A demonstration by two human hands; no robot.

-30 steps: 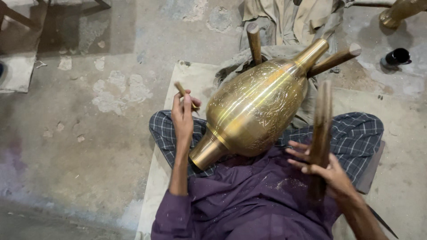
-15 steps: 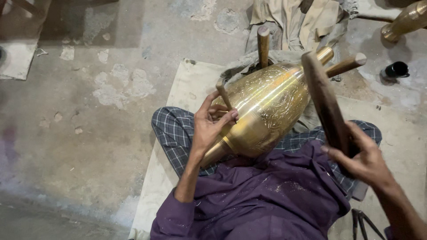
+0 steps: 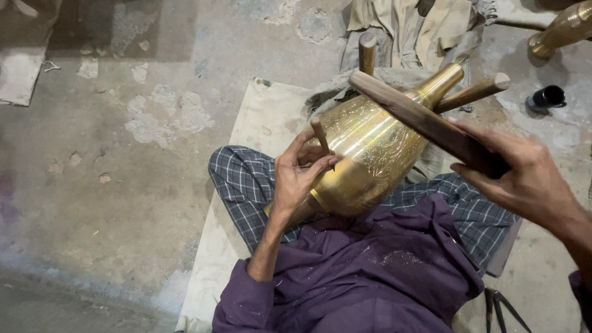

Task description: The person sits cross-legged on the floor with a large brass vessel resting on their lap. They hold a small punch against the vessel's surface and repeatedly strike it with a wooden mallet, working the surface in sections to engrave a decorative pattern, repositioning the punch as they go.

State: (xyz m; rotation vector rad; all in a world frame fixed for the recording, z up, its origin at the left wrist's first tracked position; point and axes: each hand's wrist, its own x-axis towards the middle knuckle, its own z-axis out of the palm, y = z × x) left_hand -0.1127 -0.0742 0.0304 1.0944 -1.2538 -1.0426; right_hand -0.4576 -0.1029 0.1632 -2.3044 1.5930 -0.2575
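The left hand (image 3: 296, 179) is pinching a small punch tool (image 3: 322, 139) between thumb and curled fingers, its tip pressing against the engraved brass vase (image 3: 370, 154) just beside the fingertips. The vase is lying tilted across the person's lap, its narrow neck pointing away from the fingers toward two wooden pegs (image 3: 367, 52) and a heap of cloth (image 3: 419, 28). The right hand (image 3: 524, 179) is wrapping its fingers tightly around one end of a long wooden mallet stick (image 3: 425, 123), which is slanting above the vase, its far end hanging over the punch. Beyond the right knuckles, a small dark container (image 3: 547, 97) is sitting on the concrete floor (image 3: 111, 185), well apart from another brass piece (image 3: 564, 28).
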